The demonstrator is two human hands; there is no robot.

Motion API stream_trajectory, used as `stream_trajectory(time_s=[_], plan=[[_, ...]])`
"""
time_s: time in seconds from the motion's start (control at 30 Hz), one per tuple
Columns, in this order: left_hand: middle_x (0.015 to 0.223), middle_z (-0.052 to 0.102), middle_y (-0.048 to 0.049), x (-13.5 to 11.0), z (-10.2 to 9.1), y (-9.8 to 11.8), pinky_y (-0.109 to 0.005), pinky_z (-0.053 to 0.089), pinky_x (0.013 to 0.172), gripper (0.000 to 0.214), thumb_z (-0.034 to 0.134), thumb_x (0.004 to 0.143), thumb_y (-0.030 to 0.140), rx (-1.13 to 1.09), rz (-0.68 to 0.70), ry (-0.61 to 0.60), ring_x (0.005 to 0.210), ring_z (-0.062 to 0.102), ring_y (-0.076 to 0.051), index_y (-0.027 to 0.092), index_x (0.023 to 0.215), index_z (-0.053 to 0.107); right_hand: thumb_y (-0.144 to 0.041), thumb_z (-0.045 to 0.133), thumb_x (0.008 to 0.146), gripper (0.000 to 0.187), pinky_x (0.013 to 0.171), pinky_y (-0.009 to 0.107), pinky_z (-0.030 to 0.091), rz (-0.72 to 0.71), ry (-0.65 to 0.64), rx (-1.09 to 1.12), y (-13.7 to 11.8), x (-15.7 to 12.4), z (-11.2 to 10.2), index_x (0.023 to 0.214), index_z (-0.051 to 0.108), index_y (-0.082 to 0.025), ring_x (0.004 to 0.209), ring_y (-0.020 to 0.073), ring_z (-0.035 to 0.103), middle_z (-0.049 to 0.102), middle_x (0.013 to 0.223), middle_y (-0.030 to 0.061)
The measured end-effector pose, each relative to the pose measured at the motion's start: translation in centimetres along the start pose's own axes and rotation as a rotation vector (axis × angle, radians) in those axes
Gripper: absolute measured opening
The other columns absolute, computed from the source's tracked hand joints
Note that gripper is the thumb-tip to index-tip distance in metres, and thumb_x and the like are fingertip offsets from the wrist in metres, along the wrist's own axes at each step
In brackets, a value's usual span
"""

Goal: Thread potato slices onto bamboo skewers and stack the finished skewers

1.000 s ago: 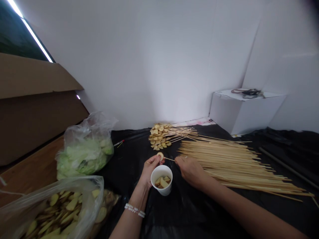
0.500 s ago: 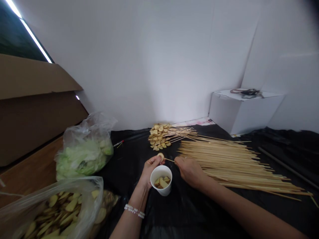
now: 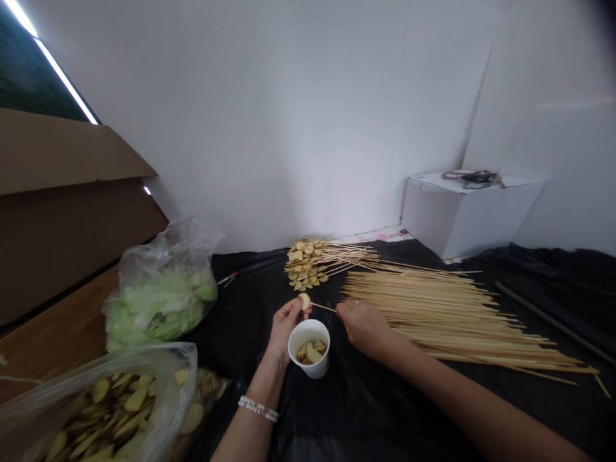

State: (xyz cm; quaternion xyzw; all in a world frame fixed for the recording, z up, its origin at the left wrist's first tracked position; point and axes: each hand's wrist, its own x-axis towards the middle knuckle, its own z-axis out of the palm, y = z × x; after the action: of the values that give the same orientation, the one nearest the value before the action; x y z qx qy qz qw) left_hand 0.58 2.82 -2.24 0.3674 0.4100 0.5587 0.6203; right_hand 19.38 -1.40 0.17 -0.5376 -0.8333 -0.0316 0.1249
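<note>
My left hand (image 3: 286, 323) pinches a potato slice (image 3: 304, 300) just above a white paper cup (image 3: 308, 346) that holds a few more slices. My right hand (image 3: 363, 326) is closed on a thin bamboo skewer (image 3: 323, 307) whose tip meets the slice. Both hands hover over the black plastic sheet (image 3: 366, 410), with the cup between them and slightly nearer to me.
A big pile of bare skewers (image 3: 447, 314) lies to the right. Finished potato skewers (image 3: 308, 263) lie by the wall. A bag of lettuce (image 3: 163, 295) and a bag of potato slices (image 3: 110, 404) sit at left, near a cardboard box (image 3: 62, 199). A white box (image 3: 466, 212) stands back right.
The left hand has shifted the slice slightly left and away from the right hand along the skewer. The view drifted a little.
</note>
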Motion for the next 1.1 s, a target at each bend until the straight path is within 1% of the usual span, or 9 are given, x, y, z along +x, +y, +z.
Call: stream_trajectory(time_s=[0.1,0.3,0.37,0.5,0.57,0.67,0.77,0.83,1.1], plan=[[0.06,0.064,-0.0027,0.01,-0.05,-0.01,-0.017,0.04,0.047,0.034,0.079,0.058,0.039,0.017,0.002,-0.018,0.049,0.052,-0.007,0.01,0.075,0.071,-0.012,0.04,0.088,0.018,0.06,0.027,0.03,-0.014,0.044,0.014,0.18,0.05,0.29,0.086,0.057,-0.017,0.073,0.0169,0.056,0.063,0.08,0.0058],[0.058,0.062,-0.0017,-0.04,0.07,-0.11,-0.017,0.037,0.045,0.035,0.08,0.056,0.039,0.022,-0.012,-0.019,0.046,0.049,-0.006,0.01,0.073,0.069,-0.009,0.04,0.087,0.018,0.063,0.026,0.03,-0.031,0.133,0.054,0.21,-0.01,0.82,0.084,0.057,-0.016,0.076,0.0157,0.053,0.062,0.082,0.006],[0.058,0.062,-0.0015,-0.01,0.01,-0.16,-0.017,0.037,0.044,0.035,0.08,0.056,0.04,0.026,-0.012,-0.018,0.046,0.049,-0.006,0.011,0.073,0.07,-0.009,0.04,0.088,0.018,0.062,0.027,0.03,-0.023,0.12,0.047,0.11,-0.05,0.84,0.086,0.057,-0.016,0.075,0.0156,0.053,0.062,0.082,0.0061],[0.061,0.064,-0.0026,0.0,-0.04,-0.11,-0.017,0.038,0.046,0.036,0.08,0.055,0.04,0.029,-0.02,-0.005,0.047,0.05,-0.007,0.011,0.074,0.07,-0.01,0.038,0.089,0.019,0.058,0.027,0.028,-0.006,0.043,0.035,-0.01,-0.06,0.75,0.089,0.056,-0.016,0.069,0.015,0.055,0.063,0.08,0.0052],[0.061,0.064,-0.0031,-0.07,0.06,-0.02,-0.017,0.037,0.045,0.037,0.08,0.055,0.04,0.045,-0.02,-0.005,0.047,0.05,-0.007,0.011,0.074,0.07,-0.011,0.038,0.089,0.019,0.057,0.027,0.027,-0.003,0.032,0.034,0.0,-0.05,0.73,0.089,0.056,-0.017,0.068,0.0152,0.055,0.064,0.078,0.005],[0.061,0.064,-0.0034,-0.21,0.27,0.06,-0.018,0.036,0.044,0.037,0.08,0.054,0.042,0.08,-0.017,0.009,0.046,0.05,-0.007,0.011,0.073,0.07,-0.013,0.039,0.089,0.017,0.058,0.027,0.027,0.001,0.06,0.038,0.05,-0.04,0.76,0.088,0.056,-0.017,0.069,0.0154,0.055,0.064,0.077,0.0051],[0.062,0.065,-0.0039,-0.25,0.37,0.0,-0.019,0.037,0.045,0.036,0.08,0.054,0.041,0.086,-0.019,0.017,0.047,0.052,-0.008,0.011,0.072,0.07,-0.012,0.04,0.089,0.018,0.061,0.026,0.029,-0.009,0.108,0.055,0.04,-0.08,0.85,0.086,0.056,-0.017,0.073,0.0151,0.054,0.063,0.081,0.0048],[0.063,0.066,-0.0043,-0.21,0.34,-0.06,-0.019,0.038,0.045,0.036,0.081,0.054,0.04,0.08,-0.021,0.018,0.048,0.052,-0.009,0.011,0.072,0.07,-0.012,0.039,0.089,0.018,0.062,0.026,0.029,-0.008,0.116,0.063,-0.02,-0.11,0.89,0.087,0.056,-0.017,0.075,0.0153,0.055,0.063,0.082,0.0049],[0.06,0.065,-0.0033,-0.37,0.32,0.06,-0.018,0.037,0.044,0.037,0.079,0.055,0.042,0.084,-0.027,-0.014,0.046,0.051,-0.008,0.011,0.073,0.07,-0.019,0.035,0.094,0.022,0.056,0.027,0.027,0.045,-0.007,0.105,-0.26,0.01,0.41,0.089,0.056,-0.018,0.068,0.0154,0.06,0.067,0.078,0.0043]])
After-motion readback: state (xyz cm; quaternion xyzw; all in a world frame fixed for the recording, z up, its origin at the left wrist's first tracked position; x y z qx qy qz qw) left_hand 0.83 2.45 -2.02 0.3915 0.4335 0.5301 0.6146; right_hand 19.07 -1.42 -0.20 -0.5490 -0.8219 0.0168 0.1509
